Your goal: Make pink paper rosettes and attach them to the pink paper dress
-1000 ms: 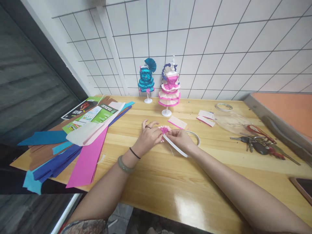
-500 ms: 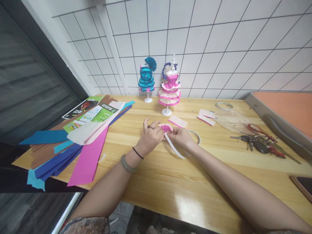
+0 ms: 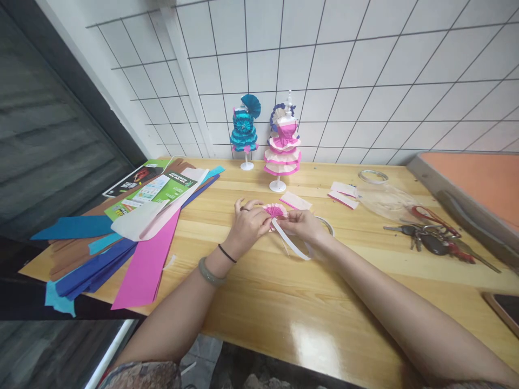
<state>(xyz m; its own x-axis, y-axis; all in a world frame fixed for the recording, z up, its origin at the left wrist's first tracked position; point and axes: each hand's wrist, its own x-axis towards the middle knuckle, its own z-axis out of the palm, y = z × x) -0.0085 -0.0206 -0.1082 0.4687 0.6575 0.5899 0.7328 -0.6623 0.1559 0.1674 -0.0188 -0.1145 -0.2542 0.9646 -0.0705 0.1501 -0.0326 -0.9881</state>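
Print on the green packet (image 3: 179, 191) cannot be read — the pink fan (image 3: 276, 210) is pinched by left hand (image 3: 252, 220) and right hand (image 3: 304, 225), angled inward.

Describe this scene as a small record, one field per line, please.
Surface: wooden table
Left hand: pinches a pleated pink-and-white fan at its left side
Right hand: fingers at the fan's right side
White strip: runs from the fan toward the person
Behind: teal dress and pink-and-white dress on stands
Left side: coloured papers
Right side: keys, phone partly in view
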